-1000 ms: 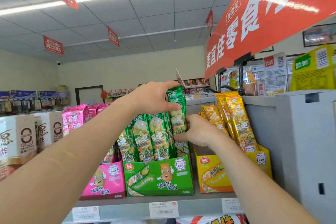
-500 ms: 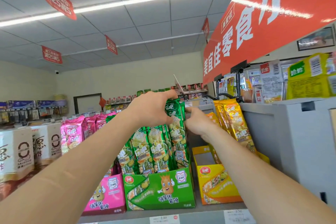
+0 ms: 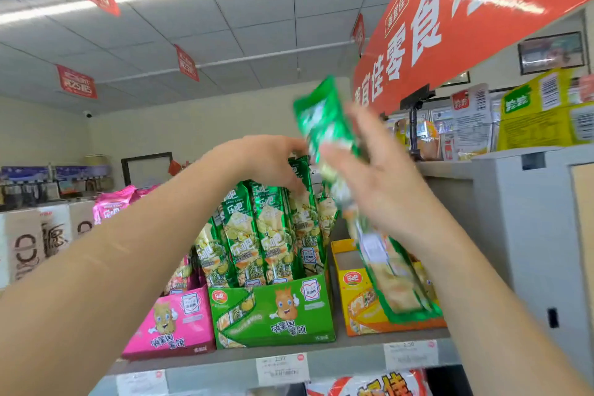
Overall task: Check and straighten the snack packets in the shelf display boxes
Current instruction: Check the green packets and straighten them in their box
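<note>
The right hand (image 3: 382,183) holds a lifted green packet (image 3: 321,122) tilted in the air, its lower end hanging in front of the yellow box (image 3: 356,299) near the shelf's (image 3: 353,357) right end. Its thumb lies across the packet; blur hides the exact grip. The left hand (image 3: 273,161) curls its fingers (image 3: 295,182) over the tops of the standing green packets (image 3: 257,235), which stand upright in the green box (image 3: 273,309) at the middle of the shelf's front edge. A pink box (image 3: 170,321) sits just beside it on the left.
</note>
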A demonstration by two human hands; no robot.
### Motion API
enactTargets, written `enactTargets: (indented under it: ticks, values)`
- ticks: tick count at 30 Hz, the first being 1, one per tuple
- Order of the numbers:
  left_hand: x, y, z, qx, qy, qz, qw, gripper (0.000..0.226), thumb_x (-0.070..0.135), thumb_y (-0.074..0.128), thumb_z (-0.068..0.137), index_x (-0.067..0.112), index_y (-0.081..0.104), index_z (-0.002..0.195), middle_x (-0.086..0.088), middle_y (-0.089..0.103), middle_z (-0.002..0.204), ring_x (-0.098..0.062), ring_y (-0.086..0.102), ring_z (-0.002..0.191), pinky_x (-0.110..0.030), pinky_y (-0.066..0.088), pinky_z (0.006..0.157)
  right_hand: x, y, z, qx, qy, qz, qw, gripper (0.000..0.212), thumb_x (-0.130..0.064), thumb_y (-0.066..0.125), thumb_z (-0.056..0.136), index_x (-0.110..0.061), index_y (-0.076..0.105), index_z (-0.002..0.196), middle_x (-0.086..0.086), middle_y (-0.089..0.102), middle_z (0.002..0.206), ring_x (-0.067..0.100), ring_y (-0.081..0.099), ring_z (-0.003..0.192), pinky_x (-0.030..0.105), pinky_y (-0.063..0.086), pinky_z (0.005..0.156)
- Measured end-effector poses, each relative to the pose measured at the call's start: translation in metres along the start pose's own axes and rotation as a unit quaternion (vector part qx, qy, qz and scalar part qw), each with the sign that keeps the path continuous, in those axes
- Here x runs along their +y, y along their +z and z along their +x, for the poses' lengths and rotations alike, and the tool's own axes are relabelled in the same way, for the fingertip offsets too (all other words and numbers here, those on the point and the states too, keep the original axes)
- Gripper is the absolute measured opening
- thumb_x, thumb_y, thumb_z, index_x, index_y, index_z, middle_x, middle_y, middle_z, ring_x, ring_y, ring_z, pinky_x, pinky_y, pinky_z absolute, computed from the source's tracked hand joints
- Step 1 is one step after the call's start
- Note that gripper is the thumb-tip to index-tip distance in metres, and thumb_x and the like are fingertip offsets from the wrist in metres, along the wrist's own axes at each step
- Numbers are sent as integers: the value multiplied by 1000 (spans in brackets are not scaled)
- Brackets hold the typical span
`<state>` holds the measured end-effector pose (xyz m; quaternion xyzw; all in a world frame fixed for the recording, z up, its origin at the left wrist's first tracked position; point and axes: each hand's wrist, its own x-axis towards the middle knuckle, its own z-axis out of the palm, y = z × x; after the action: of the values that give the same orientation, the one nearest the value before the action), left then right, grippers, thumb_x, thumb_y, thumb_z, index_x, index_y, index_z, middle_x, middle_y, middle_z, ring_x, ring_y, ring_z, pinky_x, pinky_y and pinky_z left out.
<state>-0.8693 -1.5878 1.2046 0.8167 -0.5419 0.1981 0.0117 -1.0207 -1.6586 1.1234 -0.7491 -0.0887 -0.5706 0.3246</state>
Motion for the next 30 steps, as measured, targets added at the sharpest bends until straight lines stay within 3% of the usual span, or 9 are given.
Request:
enactTargets:
  ticks: [3, 5, 7, 10, 14, 17, 21, 28, 30]
  values:
    - [6, -16, 8, -43, 7, 15, 999, 61, 27, 72, 86, 19, 46, 140, -5, 54, 133, -23, 55, 109, -37, 42, 101, 12, 13, -50, -182, 92, -86, 975, 38, -44, 52, 89, -35, 43, 125, -9, 65, 103, 9, 64, 84, 38, 54, 79]
    - [12, -23, 14, -60, -6, 26, 998, 68, 38, 78, 79, 21, 47, 138, -6, 56, 124, -25, 55, 99, -42, 48, 93, 20, 23, -73, -215, 114, -108, 964, 32, -42, 52, 94, -37, 39, 123, -8, 61, 84, 4, 54, 62, 29, 48, 61]
    - [18, -24, 20, -65, 13, 64, 996, 72, 41, 79, 77, 18, 47, 137, -6, 55, 120, -25, 53, 99, -33, 44, 83, 26, 28, -85, -223, 134, -103, 960, 32, -41, 50, 96, -39, 35, 125, -5, 57, 74, 5, 46, 55, 34, 40, 55]
    - [18, -17, 26, -50, 39, 63, 996, 76, 40, 82, 74, 20, 44, 137, -6, 53, 129, -20, 47, 100, -27, 33, 81, 29, 28, -93, -224, 160, -75, 959, 33, -47, 47, 95, -50, 30, 123, -5, 63, 87, 9, 55, 73, 36, 46, 68]
    - [17, -9, 25, -52, 62, 69, 994, 62, 45, 85, 68, 19, 61, 119, 3, 64, 101, -19, 55, 89, -29, 39, 75, 37, 24, -91, -189, 215, 46, 957, 36, -42, 51, 97, -76, 38, 94, -49, 54, 92, -27, 50, 83, 5, 43, 72]
    - [16, -3, 21, -24, 69, 72, 995, 63, 48, 84, 67, 15, 62, 115, 11, 62, 85, -20, 52, 83, -25, 31, 67, 45, 23, -90, -165, 247, 90, 951, 29, -52, 53, 92, -71, 39, 110, -52, 50, 108, -30, 44, 100, 16, 38, 85]
    - [21, 3, 15, -31, 79, 130, 988, 77, 57, 80, 66, 16, 58, 127, 11, 57, 84, -22, 51, 88, -26, 34, 75, 54, 25, -93, -157, 254, 93, 950, 63, -67, 51, 76, -51, 38, 135, -28, 53, 132, -4, 47, 124, 40, 39, 107]
    - [18, 4, -4, 38, 142, 104, 984, 56, 54, 83, 65, 29, 66, 113, 20, 51, 64, -9, 50, 66, -25, 33, 66, 52, 21, -101, -93, 245, 189, 946, 29, -38, 60, 88, -51, 58, 114, -21, 68, 111, -1, 64, 103, 28, 49, 85]
    - [16, 7, -9, 42, 141, 77, 986, 65, 53, 80, 69, 34, 57, 127, 22, 59, 87, -9, 52, 78, -21, 31, 73, 52, 17, -100, -26, 235, 232, 944, 31, -28, 64, 90, -58, 65, 97, -25, 71, 99, -6, 67, 90, 15, 52, 71]
